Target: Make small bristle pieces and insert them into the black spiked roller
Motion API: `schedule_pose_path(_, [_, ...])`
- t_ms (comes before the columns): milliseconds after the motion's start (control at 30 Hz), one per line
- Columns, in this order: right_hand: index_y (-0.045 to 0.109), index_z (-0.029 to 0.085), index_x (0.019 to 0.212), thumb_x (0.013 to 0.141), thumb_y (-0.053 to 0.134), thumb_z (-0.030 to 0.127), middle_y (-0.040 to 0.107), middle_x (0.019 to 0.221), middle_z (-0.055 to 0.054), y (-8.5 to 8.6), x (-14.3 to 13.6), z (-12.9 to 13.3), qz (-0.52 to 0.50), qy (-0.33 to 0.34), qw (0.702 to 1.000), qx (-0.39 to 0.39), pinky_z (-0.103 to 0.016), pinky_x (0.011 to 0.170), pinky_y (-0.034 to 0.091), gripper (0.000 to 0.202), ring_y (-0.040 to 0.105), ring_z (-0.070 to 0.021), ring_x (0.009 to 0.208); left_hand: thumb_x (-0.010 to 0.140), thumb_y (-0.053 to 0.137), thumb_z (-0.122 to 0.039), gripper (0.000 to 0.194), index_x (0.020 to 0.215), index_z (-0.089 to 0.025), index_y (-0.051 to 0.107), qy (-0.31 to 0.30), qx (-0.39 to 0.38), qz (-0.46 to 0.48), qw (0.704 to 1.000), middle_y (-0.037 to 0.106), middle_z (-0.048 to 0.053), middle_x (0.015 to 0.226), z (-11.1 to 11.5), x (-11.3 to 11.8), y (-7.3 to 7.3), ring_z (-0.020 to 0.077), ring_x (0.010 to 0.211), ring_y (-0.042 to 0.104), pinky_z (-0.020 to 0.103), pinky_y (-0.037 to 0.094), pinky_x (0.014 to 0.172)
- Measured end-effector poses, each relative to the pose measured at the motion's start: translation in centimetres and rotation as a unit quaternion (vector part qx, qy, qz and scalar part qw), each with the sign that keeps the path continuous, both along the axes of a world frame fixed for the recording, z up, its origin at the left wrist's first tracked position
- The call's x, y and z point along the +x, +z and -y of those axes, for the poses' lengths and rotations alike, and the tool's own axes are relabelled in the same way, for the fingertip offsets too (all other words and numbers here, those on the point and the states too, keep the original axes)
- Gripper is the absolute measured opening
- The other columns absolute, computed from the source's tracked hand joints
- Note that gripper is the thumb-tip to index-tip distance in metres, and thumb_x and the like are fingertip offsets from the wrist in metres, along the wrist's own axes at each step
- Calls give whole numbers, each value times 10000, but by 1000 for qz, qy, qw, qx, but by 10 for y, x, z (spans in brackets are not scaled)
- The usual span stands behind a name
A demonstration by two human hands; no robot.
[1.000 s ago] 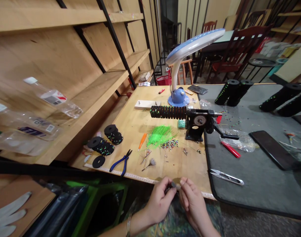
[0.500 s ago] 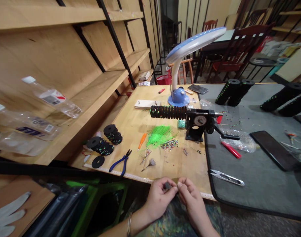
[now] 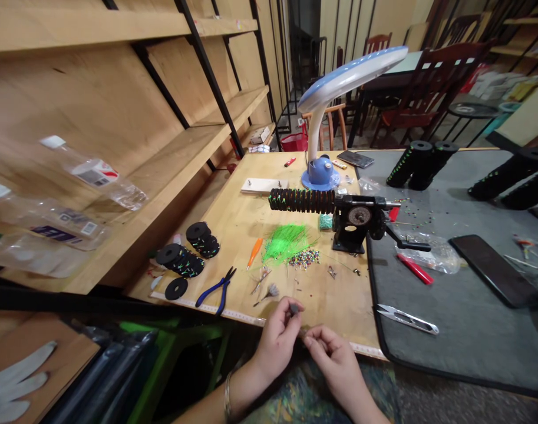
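At the front edge of the wooden table, my left hand (image 3: 275,341) is closed around a small dark grey piece (image 3: 294,308) that sticks out between thumb and forefinger. Close beside it, my right hand (image 3: 333,356) pinches something tiny, too small to name. The fingertips of both hands are near each other. Just beyond them lie a grey fan-shaped tuft (image 3: 273,290), a pile of multicoloured beads (image 3: 304,258), a heap of bright green strands (image 3: 289,241) and an orange-handled pointed tool (image 3: 254,253). Blue-handled pliers (image 3: 216,291) rest to the left.
A black hand-cranked device (image 3: 352,221) carries a row of black foam spools (image 3: 301,201). Behind it stands a blue lamp (image 3: 320,172). Thread snips (image 3: 408,319), a phone (image 3: 494,270) and a red tool (image 3: 414,269) lie on the grey mat (image 3: 463,347). More spools (image 3: 180,261) are at left.
My left hand has risen slightly and turned, showing more of the dark grey piece. My right hand has shifted a little left and down. The table items keep their places.
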State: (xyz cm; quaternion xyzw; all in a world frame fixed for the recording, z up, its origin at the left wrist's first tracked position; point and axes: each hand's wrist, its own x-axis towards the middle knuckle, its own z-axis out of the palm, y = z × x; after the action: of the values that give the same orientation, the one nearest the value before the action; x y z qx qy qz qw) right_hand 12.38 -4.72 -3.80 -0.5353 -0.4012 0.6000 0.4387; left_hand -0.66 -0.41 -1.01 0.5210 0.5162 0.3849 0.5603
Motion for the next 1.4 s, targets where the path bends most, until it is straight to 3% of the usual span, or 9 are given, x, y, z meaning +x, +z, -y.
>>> schedule_pose_path(233, [508,201,609,740,610,363,398,543,63,3,1,-2,-3,-26,1000,12,-239,506,273,232,339,-114,518,828,583,-451,292,876,-162,594,35,-90,83,992,428,-58,615,3,7,-4,89,515,373,204,303,488])
schedule_pose_path(400, [504,203,597,714,649,379,374,517,77,2,5,0,-30,-62,998,-7,-229,484,252,257,303,-99,489,784,628,-502,391,918,-134,648,84,-97,112,985,365,-76,549,-8,-2,-3,79,484,322,198,226,450])
schedule_pose_path(567, [488,213,641,731,668,498,318,477,107,1,6,1,-112,-78,989,-50,-216,441,186,350,246,-80,444,754,671,-502,437,976,-126,667,20,-135,125,983,553,0,726,-10,-11,-2,75,529,410,202,225,459])
schedule_pose_path(767, [524,199,662,700,695,579,355,502,96,4,5,1,-102,-83,990,-50,-209,444,204,419,275,-80,466,729,688,-522,407,859,-138,646,-5,-179,109,978,335,-93,537,1,-11,0,63,466,251,204,154,444])
schedule_pose_path(1000, [577,190,665,734,691,555,455,530,64,3,8,-2,-76,-30,997,-16,-218,505,359,388,408,-106,504,764,669,-328,201,715,-142,609,-41,-76,30,996,533,-22,635,-4,-3,5,111,612,466,221,375,610])
schedule_pose_path(1100, [665,193,901,779,688,484,650,787,-32,5,9,-4,-53,-4,998,21,-281,733,476,317,602,-190,780,803,618,-297,172,726,-144,614,-52,-24,-15,998,619,20,676,-3,-3,12,142,645,542,237,409,628])
schedule_pose_path(1167, [616,221,1120,792,686,470,667,973,-70,7,9,-7,-56,2,998,31,-300,776,490,418,616,-223,929,828,586,-272,155,745,-149,630,-57,22,-58,996,665,41,707,-1,-5,16,149,638,572,233,413,605])
schedule_pose_path(1267, [549,216,1202,816,643,519,659,822,-43,9,8,-16,-84,43,995,24,-261,596,484,500,619,-188,735,834,576,-238,134,753,-157,646,-56,97,-143,983,664,33,670,1,-8,21,136,578,556,219,380,541])
schedule_pose_path(1400, [605,163,984,821,590,597,500,547,56,14,4,-29,-73,118,990,20,-223,505,381,464,453,-108,502,841,573,-217,118,762,-172,648,-49,145,-199,968,645,19,645,-2,-14,24,132,565,552,218,368,525])
